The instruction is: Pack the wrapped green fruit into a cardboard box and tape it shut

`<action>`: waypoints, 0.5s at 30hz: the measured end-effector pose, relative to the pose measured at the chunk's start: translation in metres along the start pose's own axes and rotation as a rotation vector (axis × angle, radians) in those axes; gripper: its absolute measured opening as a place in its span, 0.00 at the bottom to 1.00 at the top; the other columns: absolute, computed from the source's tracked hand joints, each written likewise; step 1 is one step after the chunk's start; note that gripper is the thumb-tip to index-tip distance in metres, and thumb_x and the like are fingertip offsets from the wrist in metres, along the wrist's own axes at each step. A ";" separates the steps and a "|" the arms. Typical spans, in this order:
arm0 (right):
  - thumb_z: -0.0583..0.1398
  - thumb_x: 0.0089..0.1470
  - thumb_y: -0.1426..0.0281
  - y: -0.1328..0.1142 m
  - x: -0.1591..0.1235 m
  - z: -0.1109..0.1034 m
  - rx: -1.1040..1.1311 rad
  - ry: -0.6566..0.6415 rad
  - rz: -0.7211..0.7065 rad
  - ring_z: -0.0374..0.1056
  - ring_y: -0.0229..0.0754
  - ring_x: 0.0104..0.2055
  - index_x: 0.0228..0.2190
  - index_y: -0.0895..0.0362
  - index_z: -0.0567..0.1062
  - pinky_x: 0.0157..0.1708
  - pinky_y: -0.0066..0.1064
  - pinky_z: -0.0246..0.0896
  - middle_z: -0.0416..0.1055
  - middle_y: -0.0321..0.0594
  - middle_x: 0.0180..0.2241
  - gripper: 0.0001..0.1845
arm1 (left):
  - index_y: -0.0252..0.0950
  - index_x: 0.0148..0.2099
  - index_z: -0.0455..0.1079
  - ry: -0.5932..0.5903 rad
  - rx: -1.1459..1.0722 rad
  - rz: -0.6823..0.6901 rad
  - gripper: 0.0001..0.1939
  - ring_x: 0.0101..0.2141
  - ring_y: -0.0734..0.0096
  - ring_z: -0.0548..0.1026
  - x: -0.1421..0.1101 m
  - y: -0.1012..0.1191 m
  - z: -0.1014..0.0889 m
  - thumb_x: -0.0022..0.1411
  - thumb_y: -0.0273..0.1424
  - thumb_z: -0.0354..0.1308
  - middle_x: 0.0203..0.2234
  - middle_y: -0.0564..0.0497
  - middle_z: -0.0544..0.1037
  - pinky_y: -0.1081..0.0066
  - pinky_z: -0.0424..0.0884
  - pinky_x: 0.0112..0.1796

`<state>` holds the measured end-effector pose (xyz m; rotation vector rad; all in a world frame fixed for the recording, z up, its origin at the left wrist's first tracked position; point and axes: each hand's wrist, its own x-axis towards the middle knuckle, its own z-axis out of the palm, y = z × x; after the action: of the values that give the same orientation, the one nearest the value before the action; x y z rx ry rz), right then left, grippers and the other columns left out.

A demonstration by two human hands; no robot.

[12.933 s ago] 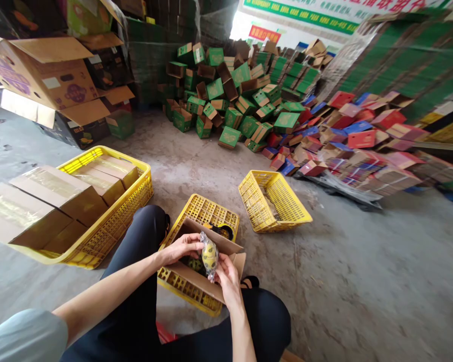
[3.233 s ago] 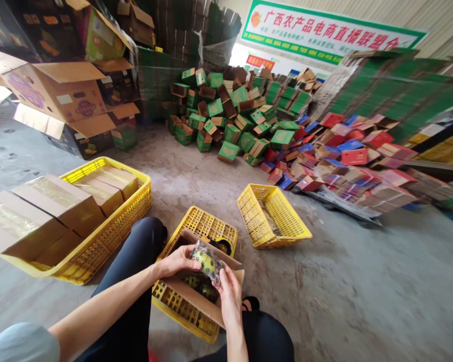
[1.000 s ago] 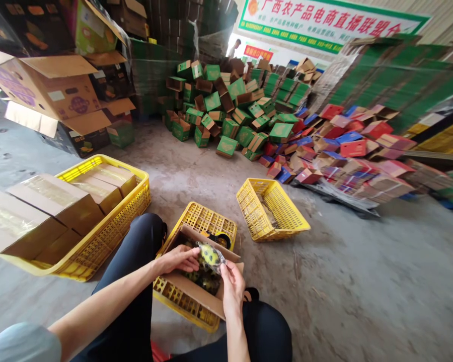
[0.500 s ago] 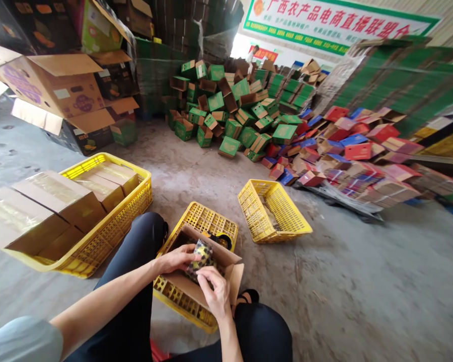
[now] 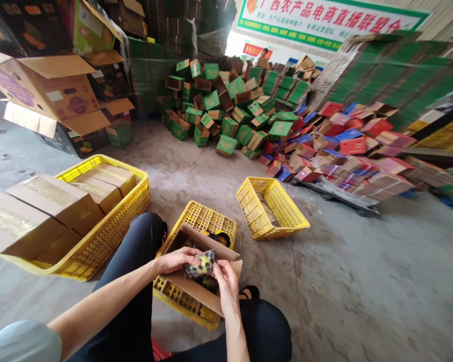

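Over an open cardboard box, I hold a small packet in see-through plastic, yellow-green with dark spots. My left hand grips its left end with fingers closed. At the other end, my right hand pinches the packet between thumb and fingers. Inside the box lie more dark and greenish things, mostly covered by my hands and the packet. The box rests on an upturned yellow crate between my knees. Behind the box, a black and yellow tape dispenser lies on the crate.
A yellow crate of taped cartons stands at left. Another yellow crate sits on the floor ahead right. Green boxes and red and blue boxes lie heaped behind. Larger cartons are stacked left. A person is far back.
The packet has turned from upright to nearly level. My right hand has moved up and right, now pinching its right end. The camera view has shifted slightly.
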<state>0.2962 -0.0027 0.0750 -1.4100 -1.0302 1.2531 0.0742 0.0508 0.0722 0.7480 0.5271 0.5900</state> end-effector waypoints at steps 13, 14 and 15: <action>0.72 0.49 0.46 -0.011 -0.002 0.007 0.221 0.155 0.025 0.79 0.51 0.40 0.38 0.53 0.80 0.42 0.42 0.78 0.83 0.43 0.37 0.26 | 0.32 0.50 0.81 0.128 0.002 0.118 0.27 0.38 0.63 0.80 0.006 0.000 -0.002 0.58 0.47 0.75 0.39 0.43 0.83 0.66 0.73 0.45; 0.71 0.49 0.45 -0.013 -0.003 0.009 0.240 0.148 0.041 0.80 0.51 0.41 0.41 0.53 0.81 0.40 0.41 0.78 0.83 0.44 0.40 0.28 | 0.31 0.47 0.81 0.134 -0.004 0.139 0.26 0.37 0.63 0.80 0.006 -0.001 -0.002 0.58 0.48 0.75 0.37 0.44 0.83 0.66 0.73 0.44; 0.70 0.50 0.44 -0.015 -0.004 0.012 0.254 0.141 0.057 0.80 0.51 0.42 0.44 0.53 0.81 0.38 0.39 0.78 0.83 0.45 0.42 0.30 | 0.30 0.46 0.82 0.138 -0.003 0.152 0.26 0.36 0.64 0.80 0.007 -0.001 -0.003 0.57 0.48 0.75 0.36 0.44 0.83 0.66 0.72 0.44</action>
<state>0.2843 -0.0021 0.0898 -1.3163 -0.7125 1.2580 0.0778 0.0556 0.0680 0.7528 0.5993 0.7878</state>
